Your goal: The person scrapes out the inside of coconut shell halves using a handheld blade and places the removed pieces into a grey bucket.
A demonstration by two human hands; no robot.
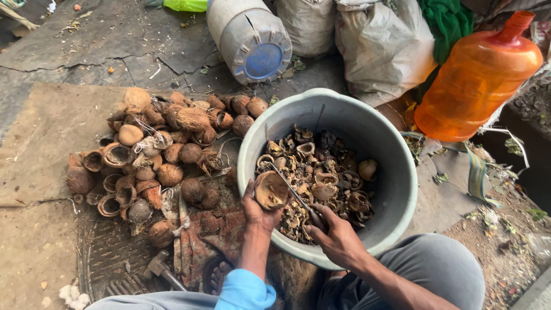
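Nearest to the camera are the person's knees in grey trousers and a light blue sleeve (244,290) on the left arm. The left hand (259,211) is closed around a half coconut shell (271,190) and holds it at the near edge of the grey bucket (402,189), with the hollow side turned up. The right hand (338,238) is closed on the handle of a thin metal tool (293,192), whose tip reaches across into the shell.

It seems the step in hand is to pry the dried flesh out of this shell over the bucket. The next move probably needs a firm hold with the left hand and a careful lever with the tool, because the tip points toward the left thumb and could slip.

Inside the bucket lie many dark pieces of shell and dried coconut (327,178). On the ground to the left, near the knee, lies a hammer (160,268). Farther left, a pile of coconuts and empty shells (160,155) rests on a flat mat. Beyond the bucket stand an orange water jug (476,80), a grey drum with a blue lid (252,37) lying on its side, and pale sacks (384,46).
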